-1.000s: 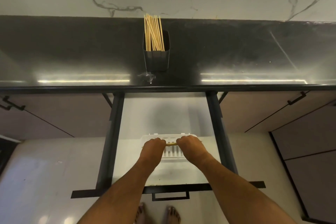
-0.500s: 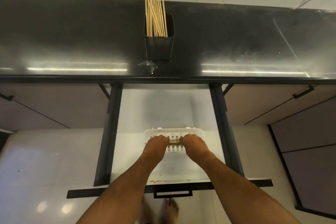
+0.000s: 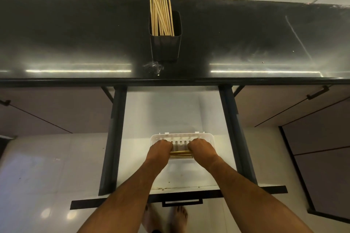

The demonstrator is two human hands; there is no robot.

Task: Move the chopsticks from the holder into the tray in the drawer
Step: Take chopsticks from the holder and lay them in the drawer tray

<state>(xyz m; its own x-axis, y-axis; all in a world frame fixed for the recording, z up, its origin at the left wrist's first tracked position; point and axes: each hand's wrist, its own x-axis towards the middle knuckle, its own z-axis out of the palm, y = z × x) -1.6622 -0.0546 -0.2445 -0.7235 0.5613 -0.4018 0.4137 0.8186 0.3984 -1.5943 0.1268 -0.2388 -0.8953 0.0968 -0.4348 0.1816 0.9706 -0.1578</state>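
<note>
A black square holder (image 3: 165,47) stands on the dark counter and holds several pale wooden chopsticks (image 3: 161,13) upright. Below it the drawer (image 3: 151,119) is pulled out, with a white slotted tray (image 3: 181,136) lying in it. My left hand (image 3: 160,150) and my right hand (image 3: 201,149) are both down inside the tray, fingers curled. A small bundle of chopsticks (image 3: 180,154) lies crosswise between them, one end in each hand. The fingertips and the bundle's ends are hidden under my knuckles.
The dark counter (image 3: 75,39) runs the full width, with a small scrap of clear wrapper (image 3: 153,67) in front of the holder. Black drawer rails (image 3: 113,138) flank the drawer, and its front handle (image 3: 181,202) is near my bare feet. Closed cabinet doors stand on both sides.
My hands stay in the tray and have parted slightly, so more of the chopstick bundle shows between them. The camera has tilted down a little; the holder has not moved.
</note>
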